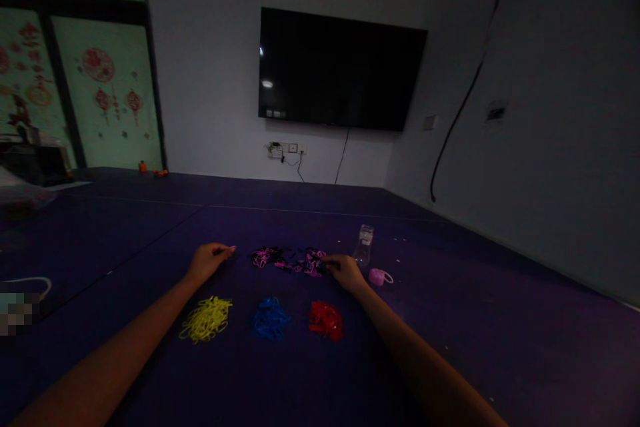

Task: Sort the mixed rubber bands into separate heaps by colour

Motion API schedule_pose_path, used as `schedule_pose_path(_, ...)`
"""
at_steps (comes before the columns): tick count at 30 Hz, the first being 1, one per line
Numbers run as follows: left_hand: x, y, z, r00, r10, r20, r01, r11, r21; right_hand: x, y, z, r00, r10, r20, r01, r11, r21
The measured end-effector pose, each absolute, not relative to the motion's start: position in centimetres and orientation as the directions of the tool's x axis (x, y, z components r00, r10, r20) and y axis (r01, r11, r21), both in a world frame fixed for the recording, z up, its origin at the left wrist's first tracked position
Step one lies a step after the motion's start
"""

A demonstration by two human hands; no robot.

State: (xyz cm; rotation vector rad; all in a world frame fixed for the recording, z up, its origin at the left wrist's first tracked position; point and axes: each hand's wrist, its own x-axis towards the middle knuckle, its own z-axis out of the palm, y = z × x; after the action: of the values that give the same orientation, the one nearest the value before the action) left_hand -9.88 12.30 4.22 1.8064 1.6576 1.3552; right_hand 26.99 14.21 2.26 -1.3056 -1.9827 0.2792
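Observation:
My left hand [209, 260] hovers over the purple floor, thumb and forefinger pressed together; whatever lies between them is too small to make out. Just right of it is a pile of pink and black rubber bands [267, 256]. With curled, closed fingers, my right hand [345, 271] touches the edge of another pink and black pile [313, 263]; its fingertips are partly hidden. Nearer to me lie three heaps in a row: yellow rubber bands [207, 319], blue bands [271, 319] and red bands [326, 320].
A clear bottle [365, 245] stands beyond my right hand, with a pink looped cap [377, 277] beside it. White bits dot the purple floor [480, 320]. A television [340, 70] hangs on the far wall. Small orange objects [160, 173] lie by the door.

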Motion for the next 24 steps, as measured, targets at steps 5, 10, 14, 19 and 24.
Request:
schedule_pose_path(5,-9.9,12.5,4.0,-0.139,0.899,0.415,0.577,-0.267,0.772,26.9,14.0,2.4,-0.220,0.852,0.475,0.734,0.465,-0.495)
schedule_pose_path(10,-9.9,12.5,4.0,-0.142,0.900,0.412,0.575,-0.263,0.775,26.9,14.0,2.4,-0.208,0.849,0.485,0.746,0.459,-0.484)
schedule_pose_path(14,-9.9,12.5,4.2,-0.143,0.902,0.407,0.571,-0.260,0.778,27.1,13.9,2.3,-0.226,0.845,0.484,0.741,0.472,-0.477)
schedule_pose_path(19,-9.8,12.4,4.3,-0.154,0.898,0.413,0.568,-0.261,0.781,27.6,13.4,2.3,-0.274,0.845,0.460,0.727,0.495,-0.476)
schedule_pose_path(24,-9.8,11.5,4.9,-0.144,0.889,0.434,0.555,-0.291,0.779,27.7,13.2,2.3,-0.260,0.859,0.442,0.747,0.469,-0.471)
